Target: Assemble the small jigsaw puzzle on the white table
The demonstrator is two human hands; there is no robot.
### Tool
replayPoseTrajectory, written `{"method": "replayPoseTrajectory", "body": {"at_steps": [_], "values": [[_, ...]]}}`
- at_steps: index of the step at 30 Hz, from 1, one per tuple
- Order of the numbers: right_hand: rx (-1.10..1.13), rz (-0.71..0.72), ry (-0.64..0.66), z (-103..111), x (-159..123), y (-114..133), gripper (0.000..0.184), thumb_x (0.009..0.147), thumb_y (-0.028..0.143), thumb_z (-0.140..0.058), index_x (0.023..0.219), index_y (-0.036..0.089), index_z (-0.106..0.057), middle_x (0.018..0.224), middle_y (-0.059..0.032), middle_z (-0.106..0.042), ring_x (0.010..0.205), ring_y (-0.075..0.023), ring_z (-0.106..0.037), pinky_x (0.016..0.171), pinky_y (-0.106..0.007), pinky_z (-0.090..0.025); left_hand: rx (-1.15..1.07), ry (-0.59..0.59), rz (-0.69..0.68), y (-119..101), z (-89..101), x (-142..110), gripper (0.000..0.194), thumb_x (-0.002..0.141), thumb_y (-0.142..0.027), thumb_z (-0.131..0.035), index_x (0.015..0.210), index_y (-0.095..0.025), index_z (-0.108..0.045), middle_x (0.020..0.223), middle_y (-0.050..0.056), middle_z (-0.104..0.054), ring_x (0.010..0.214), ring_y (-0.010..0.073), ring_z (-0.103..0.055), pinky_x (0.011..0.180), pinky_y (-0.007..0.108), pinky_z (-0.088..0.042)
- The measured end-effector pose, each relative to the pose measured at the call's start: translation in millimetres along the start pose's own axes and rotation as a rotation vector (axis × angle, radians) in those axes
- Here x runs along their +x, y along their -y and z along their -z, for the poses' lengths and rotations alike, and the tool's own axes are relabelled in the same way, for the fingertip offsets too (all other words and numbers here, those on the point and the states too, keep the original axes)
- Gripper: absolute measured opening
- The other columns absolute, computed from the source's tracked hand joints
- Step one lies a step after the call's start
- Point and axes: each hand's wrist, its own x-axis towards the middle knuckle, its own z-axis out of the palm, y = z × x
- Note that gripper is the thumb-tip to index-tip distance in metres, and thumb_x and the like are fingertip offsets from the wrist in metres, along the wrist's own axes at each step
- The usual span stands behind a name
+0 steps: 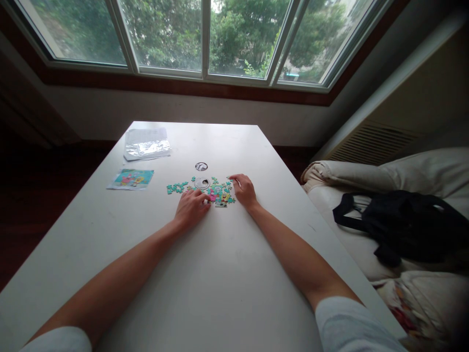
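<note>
A partly joined jigsaw puzzle [223,195] with pink and yellow cartoon figures on green lies on the white table. My left hand [191,207] rests at its lower left side, fingers reaching onto the pink part, thumb apart from them. At the upper right edge is my right hand [245,189], its curved fingers touching or close to the border pieces; what lies under the fingertips is too small to make out. Several loose green puzzle pieces [176,187] are left of the puzzle. A round silvery disc [202,183] sits among the pieces, just beyond my left hand.
Farther back lies a second round disc [201,166] with a dark rim. A picture sheet [132,179] and a clear plastic packet [147,143] are at the table's left. Beside the right edge, a black bag [406,225] rests on a pale sofa [322,193].
</note>
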Motion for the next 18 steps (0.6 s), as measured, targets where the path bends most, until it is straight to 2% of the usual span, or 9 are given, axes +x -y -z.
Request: {"method": "replayPoseTrajectory", "body": {"at_steps": [9,15,18], "values": [[0.052,-0.039,-0.081,3.4,-1.4,2.5,0.023,0.095,0.027,-0.048,0.094,0.022,-0.071,0.099,-0.0070,-0.072,0.099,-0.0258,-0.063,0.097,-0.041,-0.047,0.039,0.021,-0.040,-1.2,3.5,0.9,0.016,0.092,-0.033,-0.062,0.100,-0.028,-0.074,0.103,0.006,-0.069,0.102,0.0267,-0.058,0.093,0.043,-0.041],[0.250,-0.280,-0.196,1.5,1.3,-8.9,0.027,0.093,0.035,-0.045,0.093,0.022,-0.069,0.094,-0.0044,-0.074,0.092,-0.0229,-0.068,0.089,-0.037,-0.052,0.040,0.023,-0.052,-3.0,5.2,-0.4,0.014,0.092,-0.031,-0.062,0.098,-0.028,-0.074,0.103,0.007,-0.068,0.102,0.0272,-0.056,0.094,0.044,-0.041],[0.291,-0.332,-0.232,0.4,2.6,-14.5,0.027,0.092,0.036,-0.045,0.094,0.021,-0.068,0.091,-0.0043,-0.074,0.091,-0.0222,-0.069,0.088,-0.036,-0.053,0.034,-0.002,-0.055,-3.2,4.6,-0.5,0.014,0.091,-0.031,-0.062,0.098,-0.027,-0.073,0.107,0.007,-0.068,0.105,0.0281,-0.054,0.096,0.045,-0.042]]}}
